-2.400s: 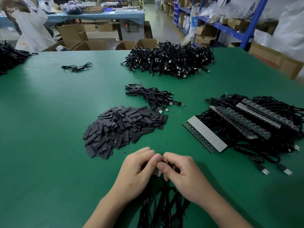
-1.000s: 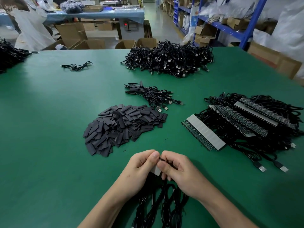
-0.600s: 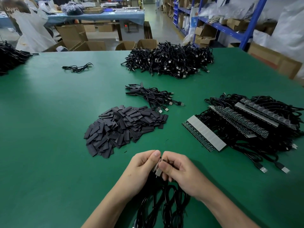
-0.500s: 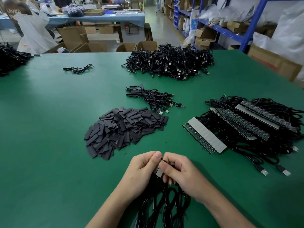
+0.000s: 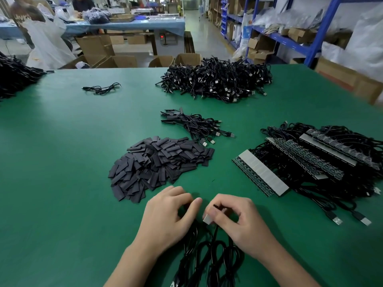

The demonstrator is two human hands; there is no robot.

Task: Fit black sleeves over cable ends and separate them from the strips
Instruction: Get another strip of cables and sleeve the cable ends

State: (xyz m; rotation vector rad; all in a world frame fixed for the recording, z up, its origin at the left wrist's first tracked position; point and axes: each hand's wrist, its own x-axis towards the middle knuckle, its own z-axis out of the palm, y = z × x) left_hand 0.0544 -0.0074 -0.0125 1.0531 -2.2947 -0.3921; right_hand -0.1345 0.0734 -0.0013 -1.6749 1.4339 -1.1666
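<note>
Bottom centre, I see looped cables (image 5: 213, 241) between the forearms. The right hand (image 5: 238, 222) pinches a grey strip piece (image 5: 207, 219) in its fingers. The left hand (image 5: 167, 216) curls just beside it, but I cannot tell its grasp. Farther up, the sleeve pile (image 5: 159, 164) lies mid-frame, with strips (image 5: 263, 172) at right.

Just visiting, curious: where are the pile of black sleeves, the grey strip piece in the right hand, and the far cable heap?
pile of black sleeves (image 5: 159, 164): head view, middle of the pile.
grey strip piece (image 5: 207, 219): head view, its bare grey face.
far cable heap (image 5: 215, 83): head view, centre of the tangle.
</note>
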